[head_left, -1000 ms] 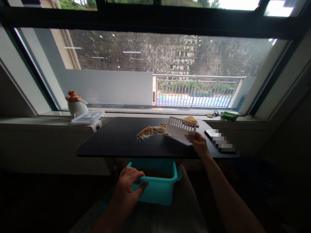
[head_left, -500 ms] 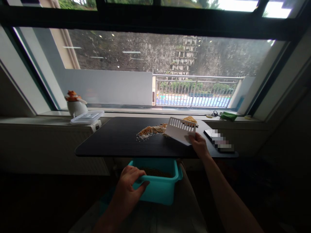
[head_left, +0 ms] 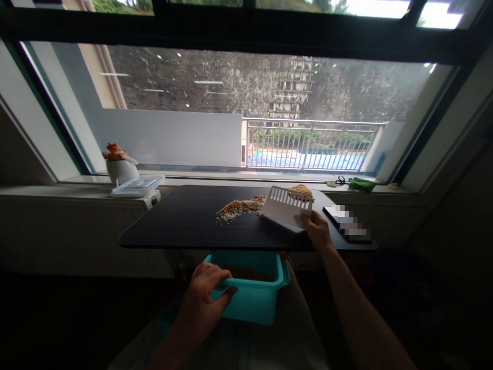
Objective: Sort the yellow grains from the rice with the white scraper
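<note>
My right hand (head_left: 316,229) grips a white slotted scraper (head_left: 287,206), its lower edge resting on the black table (head_left: 185,221) beside a pile of mixed yellow and white grains (head_left: 241,207). A second small yellow heap (head_left: 301,189) lies just behind the scraper. Below the table's front edge, my left hand (head_left: 204,294) is closed over the rim of a teal plastic bin (head_left: 250,288) that sits on my lap and holds dark grains.
A dark flat device (head_left: 346,222) lies on the table to the right of my hand. On the sill stand a white pot with orange contents (head_left: 118,164), a clear lidded box (head_left: 137,186), scissors (head_left: 341,180) and a green item (head_left: 363,184).
The scraper has tilted and shifted very slightly to the right. My left hand and the bin have stayed put.
</note>
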